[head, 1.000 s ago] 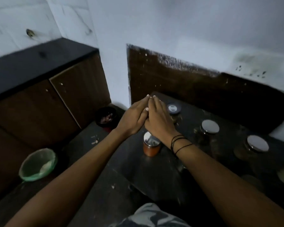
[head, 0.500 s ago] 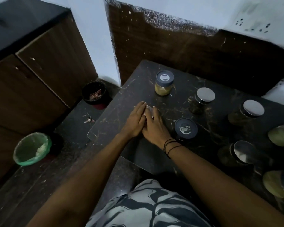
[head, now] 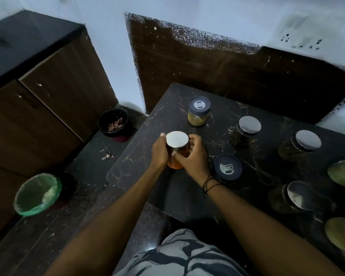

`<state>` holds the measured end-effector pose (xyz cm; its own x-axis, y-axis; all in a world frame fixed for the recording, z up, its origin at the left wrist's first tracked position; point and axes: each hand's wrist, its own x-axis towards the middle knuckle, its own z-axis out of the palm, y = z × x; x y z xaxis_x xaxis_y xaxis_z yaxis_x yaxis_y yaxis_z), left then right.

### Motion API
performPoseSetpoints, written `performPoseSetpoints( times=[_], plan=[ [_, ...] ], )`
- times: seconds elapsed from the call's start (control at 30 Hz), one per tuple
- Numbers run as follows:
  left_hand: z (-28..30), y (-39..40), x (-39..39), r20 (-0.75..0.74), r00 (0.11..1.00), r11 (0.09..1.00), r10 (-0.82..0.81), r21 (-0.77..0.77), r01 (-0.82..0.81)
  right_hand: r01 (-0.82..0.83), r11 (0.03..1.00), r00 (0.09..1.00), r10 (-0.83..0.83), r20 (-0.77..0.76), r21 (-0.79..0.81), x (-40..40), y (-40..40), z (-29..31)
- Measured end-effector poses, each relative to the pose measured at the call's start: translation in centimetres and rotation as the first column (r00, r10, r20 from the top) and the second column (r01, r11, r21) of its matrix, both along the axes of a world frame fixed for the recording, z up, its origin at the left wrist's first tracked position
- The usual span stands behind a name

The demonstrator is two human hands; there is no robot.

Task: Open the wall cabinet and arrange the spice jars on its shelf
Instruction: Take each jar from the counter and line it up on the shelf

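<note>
Our hands no longer flat over the lid, left hand (head: 159, 152) and right hand (head: 193, 158) now curled around the orange spice jar (head: 175, 151), which we hold near the dark marble tabletop's (head: 187, 188) left edge, yellow spice jar (head: 198, 110) behind it, black-lidded jar (head: 227, 166) just right.

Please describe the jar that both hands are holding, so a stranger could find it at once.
On the dark marble counter, near its left edge, stands a jar between the left hand and right hand. Only it holds orange powder under a plain silver lid.
</note>
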<state>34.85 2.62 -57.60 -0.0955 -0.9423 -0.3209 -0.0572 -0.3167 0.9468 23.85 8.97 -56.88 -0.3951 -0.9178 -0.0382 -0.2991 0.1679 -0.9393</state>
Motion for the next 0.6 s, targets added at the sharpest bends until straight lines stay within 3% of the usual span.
performPoseSetpoints(
  times=[0.1,0.23,0.33,0.47,0.6],
  plan=[
    [0.8,-0.3,0.3,-0.03,0.998,0.994,0.053,-0.097,-0.056,-0.025,0.999,0.983,0.03,0.179,-0.027,-0.5,-0.5,0.8],
    [1.5,-0.1,0.6,-0.086,0.996,0.987,-0.013,-0.164,-0.001,-0.047,0.998,0.947,0.054,0.318,-0.03,-1.1,-0.8,1.5],
    [2.5,0.7,0.5,-0.169,0.98,0.992,-0.106,-0.087,0.092,0.008,1.0,0.88,-0.014,0.475,0.015,-1.7,-0.9,1.5],
    [3.6,1.8,-0.3,-0.236,0.923,0.944,-0.303,0.059,0.324,-0.124,0.981,0.724,-0.011,0.69,0.147,-1.5,-0.5,1.3],
    [3.5,2.2,-0.1,-0.442,0.863,0.926,-0.247,0.154,0.344,-0.135,0.974,0.611,-0.061,0.789,0.18,-2.9,0.0,1.2]
  ],
)
